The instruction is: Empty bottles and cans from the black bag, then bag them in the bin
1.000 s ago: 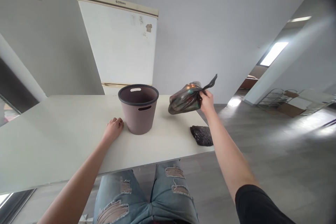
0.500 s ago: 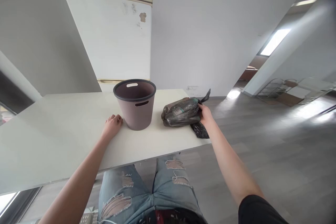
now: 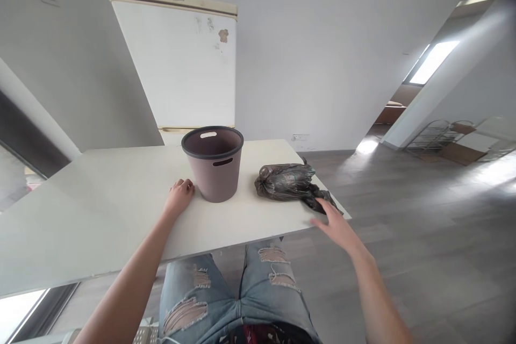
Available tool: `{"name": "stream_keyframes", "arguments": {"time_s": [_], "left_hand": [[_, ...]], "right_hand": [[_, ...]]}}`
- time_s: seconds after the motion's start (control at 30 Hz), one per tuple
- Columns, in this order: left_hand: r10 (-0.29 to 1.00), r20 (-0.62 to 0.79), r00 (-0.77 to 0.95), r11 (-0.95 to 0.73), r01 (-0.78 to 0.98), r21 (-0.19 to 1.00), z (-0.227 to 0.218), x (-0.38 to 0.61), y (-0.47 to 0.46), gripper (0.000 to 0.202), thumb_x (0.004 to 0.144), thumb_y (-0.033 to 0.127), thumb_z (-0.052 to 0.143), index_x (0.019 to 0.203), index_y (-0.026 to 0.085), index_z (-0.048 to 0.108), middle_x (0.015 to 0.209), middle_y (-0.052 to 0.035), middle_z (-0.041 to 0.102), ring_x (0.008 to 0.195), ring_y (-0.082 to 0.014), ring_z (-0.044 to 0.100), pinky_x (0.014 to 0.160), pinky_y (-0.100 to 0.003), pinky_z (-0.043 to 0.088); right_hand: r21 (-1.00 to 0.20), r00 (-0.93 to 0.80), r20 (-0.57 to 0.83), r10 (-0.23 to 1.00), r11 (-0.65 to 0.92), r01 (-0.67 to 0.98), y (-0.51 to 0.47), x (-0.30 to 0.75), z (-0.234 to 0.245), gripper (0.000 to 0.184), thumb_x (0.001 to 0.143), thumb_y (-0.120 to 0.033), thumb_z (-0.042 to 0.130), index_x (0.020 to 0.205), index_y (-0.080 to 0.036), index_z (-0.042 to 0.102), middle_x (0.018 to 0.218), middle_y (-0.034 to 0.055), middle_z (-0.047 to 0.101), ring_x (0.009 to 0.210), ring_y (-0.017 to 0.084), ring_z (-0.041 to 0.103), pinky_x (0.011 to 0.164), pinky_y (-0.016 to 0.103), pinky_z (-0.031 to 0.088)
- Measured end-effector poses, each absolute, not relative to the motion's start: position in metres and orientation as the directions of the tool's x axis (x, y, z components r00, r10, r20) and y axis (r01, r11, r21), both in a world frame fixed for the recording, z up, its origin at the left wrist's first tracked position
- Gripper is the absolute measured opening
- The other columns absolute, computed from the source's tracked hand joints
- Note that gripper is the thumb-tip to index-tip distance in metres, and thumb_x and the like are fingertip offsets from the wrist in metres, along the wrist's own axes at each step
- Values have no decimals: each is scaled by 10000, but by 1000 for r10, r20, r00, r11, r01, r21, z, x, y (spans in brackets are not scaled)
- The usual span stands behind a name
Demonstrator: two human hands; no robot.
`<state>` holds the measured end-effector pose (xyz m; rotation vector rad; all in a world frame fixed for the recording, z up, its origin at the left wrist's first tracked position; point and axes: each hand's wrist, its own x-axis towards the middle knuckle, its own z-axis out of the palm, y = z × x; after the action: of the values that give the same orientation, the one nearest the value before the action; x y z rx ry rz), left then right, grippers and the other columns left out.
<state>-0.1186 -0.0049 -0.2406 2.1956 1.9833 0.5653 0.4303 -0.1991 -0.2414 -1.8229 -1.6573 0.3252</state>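
A mauve trash can [image 3: 214, 177] with a dark rim and two handle slots stands upright on the white table [image 3: 121, 209]. Just left of it rests my left hand [image 3: 180, 197], its fingers loosely curled on the tabletop and nothing visible in them. To the can's right lies a bundled black plastic bag [image 3: 284, 181], its loose end trailing toward the table's right corner. My right hand [image 3: 334, 226] is beside that loose end with thumb and fingers spread. The fingertips reach the plastic or hover over it; I cannot tell which.
A white refrigerator [image 3: 181, 64] stands behind the table against the grey wall [image 3: 314, 64]. The table's front edge runs just above my legs in ripped jeans [image 3: 237, 301]. Wire racks [image 3: 429, 137] and flat boards [image 3: 463, 151] are on the floor at the far right.
My right hand has let go of the black bag's end and drawn nearer to me, fingers now spread. The bag's raised end has dropped onto the table. My left hand stays by the can.
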Motion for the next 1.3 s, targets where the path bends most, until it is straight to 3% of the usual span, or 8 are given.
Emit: {"name": "stream_keyframes", "arguments": {"time_s": [0.2,0.33,0.5,0.67,0.87,1.1,1.2,1.3], "left_hand": [[978,196,66,-135,922,363,-238,-118,-7,233,1022,297,434,1002,199,645,1040,-120,635,1044,-298,643,957,-421,504],[926,376,-39,-166,852,497,-217,-124,-23,191,1014,255,444,1008,187,623,1077,-103,617,934,-225,650,858,-343,538],[275,668,-692,-275,609,744,-158,-98,-111,148,1034,229,478,1105,186,601,992,-59,617,937,-217,627,860,-358,534],[938,346,-20,-329,267,906,-136,-12,-220,316,1023,456,620,1218,217,688,1122,-82,727,1004,-241,703,835,-335,584],[990,64,-129,-42,169,985,-169,3,-250,465,932,593,694,705,199,598,669,-24,614,662,-214,614,577,-286,468],[959,84,-272,-31,196,980,-165,-29,-244,477,970,649,650,789,209,612,711,-26,631,677,-206,610,564,-266,441],[982,69,-178,-20,261,965,-170,-27,-241,454,981,621,632,791,208,616,726,-30,647,699,-216,642,579,-272,458],[988,6,-154,22,179,984,-176,-37,-235,371,983,561,630,1145,227,622,736,-13,671,682,-231,677,568,-286,501]], "right_hand": [[-751,249,362,898,123,648,-234,434,-261,277,797,-555,745,971,-362,840,1090,67,816,1096,414,748,1053,606,553],[-955,595,234,768,67,290,-241,391,-228,387,768,-589,827,978,-264,803,919,97,800,868,343,741,868,507,608],[-965,480,-90,873,42,-257,-245,309,-185,547,732,-526,922,1200,-297,755,1140,71,800,982,267,736,823,371,613],[-881,193,-187,963,-77,-466,-249,239,-168,434,693,-563,947,980,-256,839,1045,54,809,887,229,706,753,330,571],[-861,63,-229,971,-173,-478,-246,209,-176,372,733,-587,914,823,-237,825,868,51,770,779,213,662,714,322,545],[-901,-146,-173,974,-216,-377,-255,211,-177,638,790,-643,863,1336,-336,734,1289,83,740,1099,289,699,858,388,590],[-964,-89,-140,986,-157,-216,-262,199,-186,474,724,-527,945,1088,-250,820,1056,79,791,975,283,712,870,387,571],[-925,66,-233,970,-200,-323,-262,194,-197,392,762,-595,880,803,-219,776,734,40,722,660,221,640,644,362,535]]}}
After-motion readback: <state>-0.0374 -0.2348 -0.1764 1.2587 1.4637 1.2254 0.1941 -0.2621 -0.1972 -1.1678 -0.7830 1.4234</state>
